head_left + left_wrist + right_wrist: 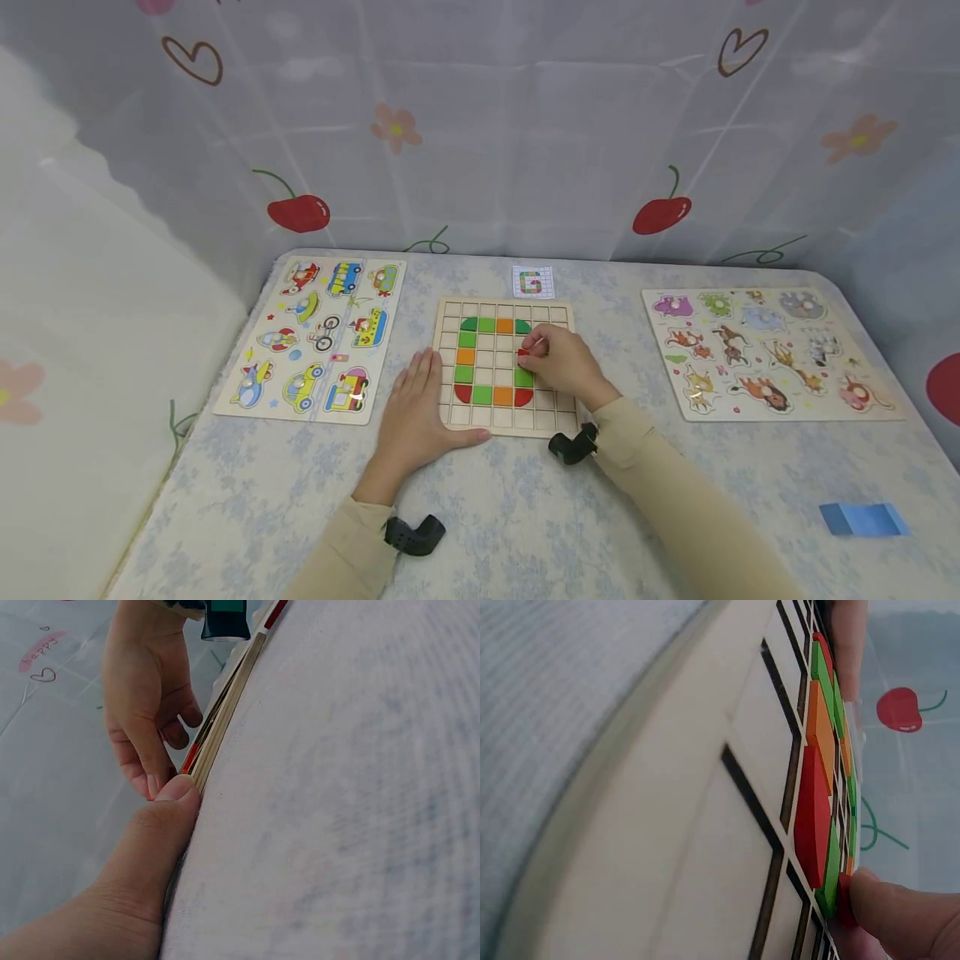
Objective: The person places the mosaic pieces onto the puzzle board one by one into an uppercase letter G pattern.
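A square wooden grid board (pixel 454 421) lies in the middle of the table. On it, green, orange and red pieces form a ring, with rounded green corners at the top and rounded red corners (pixel 522 397) at the bottom. My left hand (pixel 412 412) rests along the board's left edge, fingers extended, its thumb at the front edge. Over the ring's right side, my right hand (pixel 562 365) pinches a small red piece (pixel 845 898) between thumb and fingers, just above a green piece (pixel 523 378). The fingers partly hide the red piece.
Behind the board lies a small pattern card (pixel 533 282) with a coloured figure. A vehicle puzzle board (pixel 311 333) is at left, an animal puzzle board (pixel 765 354) at right. A blue holder (pixel 864 520) sits front right. A printed curtain (pixel 480 167) hangs behind the table.
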Demonstrator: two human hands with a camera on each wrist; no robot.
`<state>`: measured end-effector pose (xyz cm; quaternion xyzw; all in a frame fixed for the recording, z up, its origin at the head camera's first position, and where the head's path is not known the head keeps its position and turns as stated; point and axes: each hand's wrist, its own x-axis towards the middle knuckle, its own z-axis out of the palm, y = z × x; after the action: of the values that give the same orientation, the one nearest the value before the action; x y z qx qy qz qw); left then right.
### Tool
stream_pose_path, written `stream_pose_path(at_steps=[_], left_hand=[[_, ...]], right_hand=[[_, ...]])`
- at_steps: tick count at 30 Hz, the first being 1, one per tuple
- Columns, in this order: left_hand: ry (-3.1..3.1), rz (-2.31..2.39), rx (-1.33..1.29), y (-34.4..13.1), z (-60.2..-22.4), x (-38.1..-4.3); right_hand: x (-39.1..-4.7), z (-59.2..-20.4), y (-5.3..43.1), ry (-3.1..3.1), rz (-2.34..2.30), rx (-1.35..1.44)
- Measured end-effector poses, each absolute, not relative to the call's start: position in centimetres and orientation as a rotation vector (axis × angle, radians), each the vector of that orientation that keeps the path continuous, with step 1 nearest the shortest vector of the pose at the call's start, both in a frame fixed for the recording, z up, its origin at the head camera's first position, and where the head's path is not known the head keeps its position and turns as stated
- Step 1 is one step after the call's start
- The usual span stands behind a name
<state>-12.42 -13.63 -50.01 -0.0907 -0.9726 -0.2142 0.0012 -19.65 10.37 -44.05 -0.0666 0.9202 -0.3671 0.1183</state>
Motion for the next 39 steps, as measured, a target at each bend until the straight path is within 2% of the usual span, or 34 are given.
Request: stream_pose_path(at_steps=[18,25,32,39], left_hand=[[-3.054,-0.677,-0.299,-13.4,-49.8,-12.5],[-3.072,-0.699,-0.289,-13.4,-49.8,-12.5],[-3.056,-0.683,-0.29,-13.6,-49.9,-12.4],[-3.056,-0.666,-0.29,-13.6,-50.0,-12.4]], right_hand=[[-18.6,-43.5,11.4,2.775,-0.843,-0.324],[-16.2,-42.3,15.0,2.736,-0.907,-0.276],[-13.0,-42.5,19.1,2.671,-0.878,-0.394],[-10.3,-43.5,20.7,2.598,-0.84,-0.488]])
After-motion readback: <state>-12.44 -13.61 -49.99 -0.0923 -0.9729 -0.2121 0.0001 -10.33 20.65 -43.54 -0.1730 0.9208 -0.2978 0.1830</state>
